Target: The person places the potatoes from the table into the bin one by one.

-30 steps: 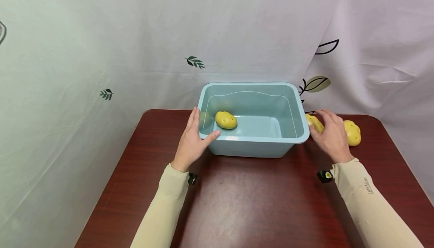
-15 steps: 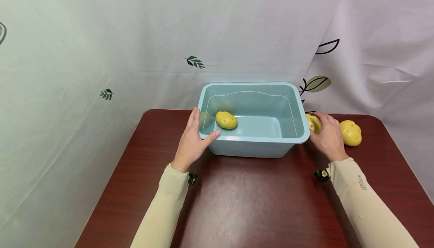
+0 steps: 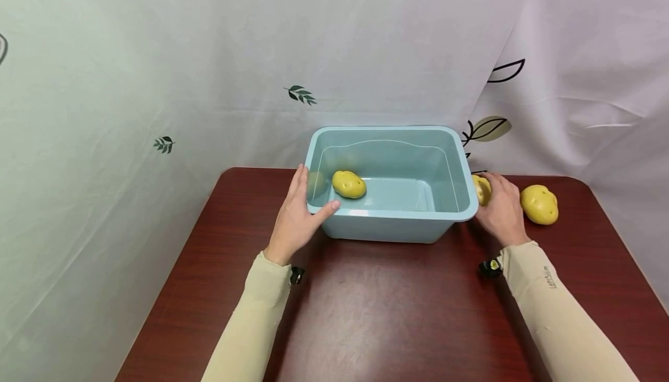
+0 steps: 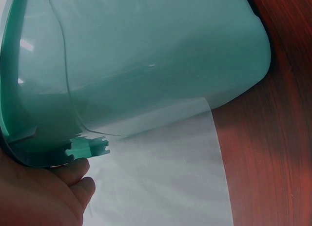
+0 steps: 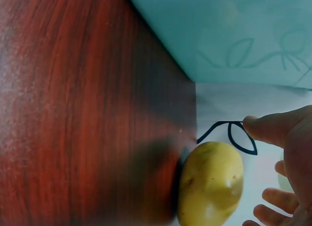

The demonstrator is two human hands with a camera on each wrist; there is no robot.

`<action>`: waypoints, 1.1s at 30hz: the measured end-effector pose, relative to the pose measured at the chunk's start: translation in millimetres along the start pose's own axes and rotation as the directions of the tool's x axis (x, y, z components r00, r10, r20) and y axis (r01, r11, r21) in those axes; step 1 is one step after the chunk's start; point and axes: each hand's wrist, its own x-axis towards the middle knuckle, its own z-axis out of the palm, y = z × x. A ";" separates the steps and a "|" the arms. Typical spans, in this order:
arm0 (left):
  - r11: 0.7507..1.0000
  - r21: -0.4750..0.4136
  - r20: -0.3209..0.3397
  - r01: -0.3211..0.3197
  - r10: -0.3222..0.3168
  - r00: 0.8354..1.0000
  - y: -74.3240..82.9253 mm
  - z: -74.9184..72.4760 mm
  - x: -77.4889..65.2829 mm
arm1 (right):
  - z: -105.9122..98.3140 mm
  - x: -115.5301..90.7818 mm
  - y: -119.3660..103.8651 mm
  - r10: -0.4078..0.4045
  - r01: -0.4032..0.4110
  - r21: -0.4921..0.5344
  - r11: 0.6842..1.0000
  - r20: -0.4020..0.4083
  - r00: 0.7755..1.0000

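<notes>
A light blue plastic bin [image 3: 384, 228] stands on the table with one yellow potato [image 3: 348, 184] lying inside at its left. My left hand [image 3: 294, 222] holds the bin's front left corner, thumb on the front rim and fingers along the left side. In the left wrist view, fingertips [image 4: 75, 170] show just below the rim. To the right of the bin, my right hand [image 3: 503, 209] is over a second potato [image 5: 210, 184], partly covering it in the head view. The right wrist view shows thumb and fingers apart, with a gap to that potato.
A third potato [image 3: 539, 204] lies right of my right hand. The dark red wooden table [image 3: 366, 306] ends at a white patterned cloth [image 3: 397, 39] hanging behind. Small black wrist cameras [image 3: 490, 268] sit below the sleeves.
My right hand has shifted slightly left toward the bin, uncovering more of the far right potato and covering more of the one beside the bin. The left hand stays at the bin's corner.
</notes>
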 end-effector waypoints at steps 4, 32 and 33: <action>1.000 -0.002 -0.002 0.003 -0.003 1.000 -0.1 0.5 -0.1 | 2.7 -0.9 3.2 0.032 -0.032 -0.013 0.999 0.027 0.999; 1.000 0.000 -0.006 0.004 -0.004 1.000 -1.7 2.0 0.2 | 12.9 -3.9 21.4 0.111 -0.108 -0.032 0.994 0.105 0.988; 1.000 -0.001 -0.007 0.003 -0.003 1.000 -1.6 2.1 0.3 | 13.0 -4.1 21.5 0.118 -0.115 -0.032 0.993 0.109 0.987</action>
